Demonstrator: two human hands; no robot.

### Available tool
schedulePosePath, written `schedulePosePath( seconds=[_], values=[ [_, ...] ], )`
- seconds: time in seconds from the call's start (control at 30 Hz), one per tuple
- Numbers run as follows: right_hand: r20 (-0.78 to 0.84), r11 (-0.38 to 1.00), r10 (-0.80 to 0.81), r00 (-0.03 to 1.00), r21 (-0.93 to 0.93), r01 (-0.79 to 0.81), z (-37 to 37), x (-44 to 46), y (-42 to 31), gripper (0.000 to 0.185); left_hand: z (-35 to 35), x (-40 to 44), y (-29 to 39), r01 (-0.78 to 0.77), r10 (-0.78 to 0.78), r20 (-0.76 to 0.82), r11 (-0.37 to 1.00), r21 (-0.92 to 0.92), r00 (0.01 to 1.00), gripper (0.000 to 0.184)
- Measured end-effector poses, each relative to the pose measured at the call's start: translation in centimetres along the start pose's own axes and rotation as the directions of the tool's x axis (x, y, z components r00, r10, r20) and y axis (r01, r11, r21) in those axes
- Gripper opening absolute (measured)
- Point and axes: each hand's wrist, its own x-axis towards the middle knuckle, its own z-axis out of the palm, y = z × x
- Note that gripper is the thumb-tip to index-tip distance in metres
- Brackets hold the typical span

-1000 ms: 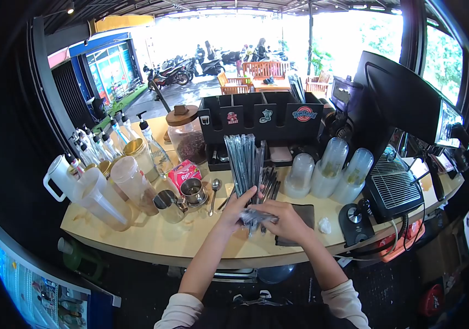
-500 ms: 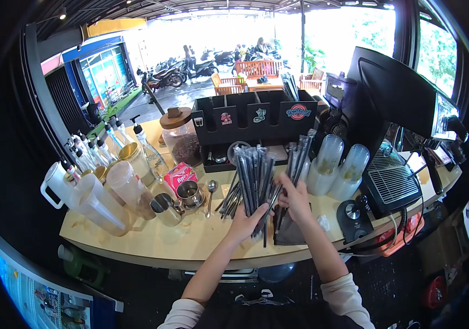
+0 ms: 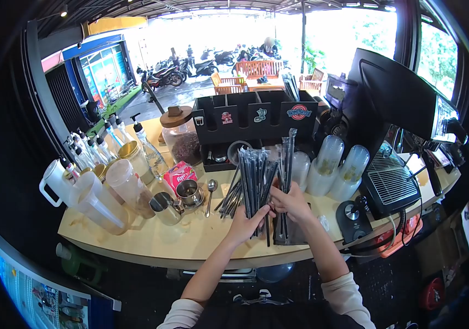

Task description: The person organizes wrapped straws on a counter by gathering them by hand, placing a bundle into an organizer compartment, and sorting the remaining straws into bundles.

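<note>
A thick bundle of black straws (image 3: 253, 178) in clear wrappers stands upright in my left hand (image 3: 244, 223), which is closed round its lower part. My right hand (image 3: 292, 204) grips a smaller bunch of wrapped black straws (image 3: 287, 156) just to the right. The two hands are close together, and their fingertips nearly meet. Loose black straws (image 3: 230, 200) lie on the counter behind my left hand. Under my right hand lies a dark flat mat or pouch (image 3: 295, 237), partly hidden by the hand and straws.
A black divided organizer (image 3: 253, 118) stands behind the straws. Pitchers (image 3: 100, 204), metal cups (image 3: 190, 193), a spoon (image 3: 211, 197) and a pink packet (image 3: 179, 174) are to the left. Stacked plastic cups (image 3: 328, 164), a scale-like black device (image 3: 349, 219) and a monitor (image 3: 393, 96) are to the right.
My right hand has shifted slightly left and down, toward my left hand. Its straws now stand more upright and closer together. My left hand has barely moved.
</note>
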Motion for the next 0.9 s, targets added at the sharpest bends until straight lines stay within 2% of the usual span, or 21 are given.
schedulePosePath(
  seconds=[0.07, 0.17, 0.23, 0.33, 0.37, 0.4, 0.47, 0.5, 0.57, 0.8, 0.9],
  values=[
    [0.037, 0.999, 0.015, 0.999, -0.037, -0.014, -0.2, -0.1, -0.2, 0.011, -0.2, 0.1, -0.4, -0.011, 0.010, 0.046, 0.999, 0.042, 0.999, 0.020],
    [0.083, 0.998, 0.030, 0.996, -0.057, -0.025, 0.0, 0.1, -0.2, 0.015, 0.0, -0.1, -0.1, -0.002, 0.002, 0.010, 0.998, 0.063, 1.000, 0.022],
    [-0.197, 0.976, -0.180, 0.964, 0.086, 0.200, 0.4, 0.8, 0.6, 0.023, -0.1, 0.1, -0.4, -0.011, 0.011, -0.002, 1.000, 0.019, 1.000, 0.023],
    [-0.157, 0.958, -0.238, 0.958, 0.127, 0.258, 0.0, 0.6, -0.4, 0.030, -0.1, 0.2, -0.8, -0.019, 0.019, 0.000, 1.000, -0.024, 1.000, 0.025],
    [-0.075, 0.957, -0.177, 0.981, 0.221, 0.190, -0.3, 0.0, -1.1, 0.026, -0.1, 0.2, -0.9, -0.020, 0.021, 0.012, 1.000, -0.023, 1.000, 0.026],
    [-0.076, 0.956, -0.178, 0.981, 0.222, 0.191, 0.2, -0.4, -1.6, 0.026, 0.0, 0.1, -0.7, -0.020, 0.021, 0.013, 1.000, -0.022, 1.000, 0.026],
    [-0.156, 0.983, -0.149, 0.976, -0.130, 0.129, 1.3, -0.8, -2.2, 0.020, 0.4, -0.1, -0.3, 0.009, -0.009, 0.036, 1.000, 0.001, 0.999, 0.027],
    [-0.096, 0.991, -0.106, 0.990, -0.097, 0.097, 0.8, -0.8, -1.9, 0.023, 0.3, -0.1, -0.5, 0.011, -0.011, 0.038, 1.000, 0.002, 0.999, 0.027],
    [-0.098, 0.992, -0.098, 0.990, -0.085, 0.090, 0.4, -0.5, -1.5, 0.021, -0.1, -0.1, -1.2, 0.040, -0.030, 0.151, 0.997, -0.062, 0.988, 0.028],
    [-0.146, 0.994, -0.107, 0.984, -0.054, 0.100, 0.5, -0.7, -1.6, 0.018, -0.4, -0.1, -1.0, 0.079, -0.059, 0.194, 0.992, -0.097, 0.979, 0.031],
    [-0.118, 0.990, -0.136, 0.984, -0.040, 0.132, -0.1, -0.4, -1.1, 0.021, -0.3, -0.1, -1.4, 0.041, -0.011, 0.182, 0.986, -0.162, 0.983, 0.030]
  ],
)
